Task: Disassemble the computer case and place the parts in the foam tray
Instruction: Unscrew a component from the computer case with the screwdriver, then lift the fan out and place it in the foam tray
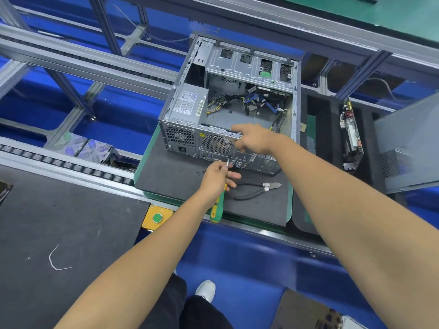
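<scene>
Grey steel computer case point(228, 103) lies on its side, open face up, on the dark foam mat point(175, 184) of the green-edged pallet; silver power supply unit point(188, 103) and a bundle of yellow, black and blue cables point(249, 100) remain inside. Black foam tray point(332, 138) sits just right of the case with a circuit board point(351, 136) standing on edge in one slot.

Left hand point(217, 178) grips a green-and-yellow-handled screwdriver point(217, 207), shaft tip at the rear I/O panel below the round fan grille point(217, 143). Right hand point(253, 138) rests on the rear top edge of the case, fingers curled loosely over it, steadying rather than holding anything.

Risks, as I judge them:
- tip slipping off the screw head, since it's angled upward, stripping it
- freed screw dropping into the roller conveyor point(71, 162)
- black-handled side cutters point(259, 188) lie near the left hand; easy to knock off the mat
</scene>
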{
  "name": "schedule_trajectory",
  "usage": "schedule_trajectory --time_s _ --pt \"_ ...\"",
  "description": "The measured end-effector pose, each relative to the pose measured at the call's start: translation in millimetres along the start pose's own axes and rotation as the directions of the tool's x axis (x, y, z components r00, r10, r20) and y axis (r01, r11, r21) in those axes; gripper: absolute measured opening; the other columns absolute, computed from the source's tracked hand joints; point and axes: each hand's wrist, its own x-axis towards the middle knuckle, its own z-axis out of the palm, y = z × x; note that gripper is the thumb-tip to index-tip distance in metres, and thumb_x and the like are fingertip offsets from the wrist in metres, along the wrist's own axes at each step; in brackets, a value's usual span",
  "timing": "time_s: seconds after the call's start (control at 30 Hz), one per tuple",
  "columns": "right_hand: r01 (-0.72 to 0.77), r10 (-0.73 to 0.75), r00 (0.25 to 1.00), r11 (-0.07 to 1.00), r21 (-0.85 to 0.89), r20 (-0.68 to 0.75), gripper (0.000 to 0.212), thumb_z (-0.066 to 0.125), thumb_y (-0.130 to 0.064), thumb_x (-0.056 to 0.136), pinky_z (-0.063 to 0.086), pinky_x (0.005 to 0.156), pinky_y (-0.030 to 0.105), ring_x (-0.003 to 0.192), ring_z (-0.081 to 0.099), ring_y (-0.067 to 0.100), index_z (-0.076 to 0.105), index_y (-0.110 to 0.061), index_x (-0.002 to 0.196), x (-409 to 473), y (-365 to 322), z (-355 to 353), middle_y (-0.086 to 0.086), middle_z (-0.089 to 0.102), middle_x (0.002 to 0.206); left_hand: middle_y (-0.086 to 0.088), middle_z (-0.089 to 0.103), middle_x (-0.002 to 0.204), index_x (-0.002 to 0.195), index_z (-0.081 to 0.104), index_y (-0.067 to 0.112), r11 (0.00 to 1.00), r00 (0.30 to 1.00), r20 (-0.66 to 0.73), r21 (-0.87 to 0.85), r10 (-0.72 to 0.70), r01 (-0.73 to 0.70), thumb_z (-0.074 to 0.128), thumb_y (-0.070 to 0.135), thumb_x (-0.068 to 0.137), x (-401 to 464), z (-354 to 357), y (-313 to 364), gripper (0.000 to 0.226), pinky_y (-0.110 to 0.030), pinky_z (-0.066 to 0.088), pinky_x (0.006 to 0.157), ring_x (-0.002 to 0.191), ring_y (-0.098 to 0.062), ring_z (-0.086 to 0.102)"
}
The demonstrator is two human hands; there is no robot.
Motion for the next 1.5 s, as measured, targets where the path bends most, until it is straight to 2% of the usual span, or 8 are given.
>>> schedule_trajectory --time_s 0.4,0.57,0.77,0.83,0.9,0.97,1.07,1.5 --pt "0.006 -0.006 1.000 1.000 0.026 -0.005 0.019 0.062 -0.014 0.077 0.040 0.062 0.034 0.066 0.053 0.023 0.056 -0.022 0.093 3.1 2.7 1.1 0.005 0.065 0.072 -0.001 0.069 0.060 0.104 0.048 0.008 0.995 0.996 -0.083 -0.097 -0.033 0.025 0.048 0.022 0.108 11.7 13.4 14.7 0.014 -0.027 0.048 0.037 0.032 -0.014 0.042" --pt "0.004 -0.004 1.000 1.000 0.028 -0.011 0.020 0.063 -0.014 0.076 0.042 0.063 0.036 0.067 0.053 0.025 0.056 -0.019 0.094 3.3 2.9 1.8 0.008 0.065 0.074 -0.004 0.058 0.051 0.095 0.049 0.011 0.994 0.993 -0.111 -0.103 -0.048 0.036 0.049 0.018 0.104 13.7 12.9 10.8 0.012 -0.022 0.034 0.037 0.033 -0.015 0.033" --pt "0.001 -0.001 1.000 1.000 0.001 -0.003 0.028 0.063 -0.014 0.076 0.039 0.060 0.034 0.065 0.052 0.024 0.054 -0.025 0.100 4.1 3.6 1.2 0.009 0.066 0.076 -0.004 0.055 0.049 0.099 0.052 0.012 0.981 0.998 -0.052 0.193 0.039 -0.028 0.048 0.023 0.102 9.5 -15.9 7.5 0.013 -0.024 0.032 0.040 0.034 -0.020 0.034" --pt "0.000 0.000 1.000 1.000 -0.011 -0.003 0.027 0.064 -0.014 0.076 0.039 0.059 0.033 0.064 0.053 0.023 0.051 -0.027 0.097 4.2 3.5 1.2 0.007 0.065 0.074 -0.004 0.060 0.057 0.095 0.049 0.021 0.858 0.989 -0.042 0.505 0.139 -0.099 0.046 0.029 0.101 7.6 -31.2 8.7 0.010 -0.030 0.041 0.045 0.043 -0.023 0.045" --pt "0.001 -0.001 1.000 1.000 -0.008 -0.005 0.026 0.064 -0.015 0.076 0.039 0.059 0.033 0.064 0.053 0.022 0.052 -0.027 0.096 4.3 3.4 1.4 0.006 0.064 0.073 -0.009 0.064 0.077 0.098 0.045 0.027 0.528 0.962 -0.008 0.837 0.273 -0.142 0.042 0.034 0.101 5.2 -46.3 7.8 0.008 -0.038 0.044 0.057 0.065 -0.032 0.054" --pt "0.003 -0.003 1.000 1.000 -0.007 -0.003 0.026 0.063 -0.015 0.077 0.039 0.060 0.033 0.065 0.052 0.023 0.052 -0.028 0.096 4.6 4.1 1.4 0.006 0.063 0.074 -0.014 0.065 0.087 0.112 0.044 0.026 0.226 0.931 0.070 0.961 0.359 -0.160 0.038 0.035 0.105 3.7 -58.1 5.0 0.013 -0.039 0.040 0.059 0.070 -0.037 0.054" --pt "-0.004 0.004 1.000 1.000 -0.008 0.001 0.031 0.063 -0.016 0.079 0.039 0.061 0.033 0.066 0.053 0.023 0.053 -0.028 0.106 4.7 5.3 1.2 0.007 0.064 0.078 -0.014 0.069 0.091 0.127 0.041 0.024 -0.042 0.917 0.176 0.984 0.359 -0.173 0.036 0.034 0.109 4.6 -70.9 0.8 0.021 -0.039 0.042 0.057 0.074 -0.040 0.064" --pt "0.028 -0.028 0.999 1.000 0.012 0.022 0.017 0.062 -0.023 0.086 0.037 0.065 0.033 0.081 0.055 0.023 0.056 -0.025 0.102 3.2 4.0 -0.7 0.003 0.062 0.087 -0.010 0.073 0.093 0.123 0.043 0.024 -0.060 0.893 0.253 0.967 0.371 -0.249 0.036 0.038 0.110 13.1 -93.5 -1.6 0.020 -0.041 0.049 0.060 0.077 -0.039 0.067"
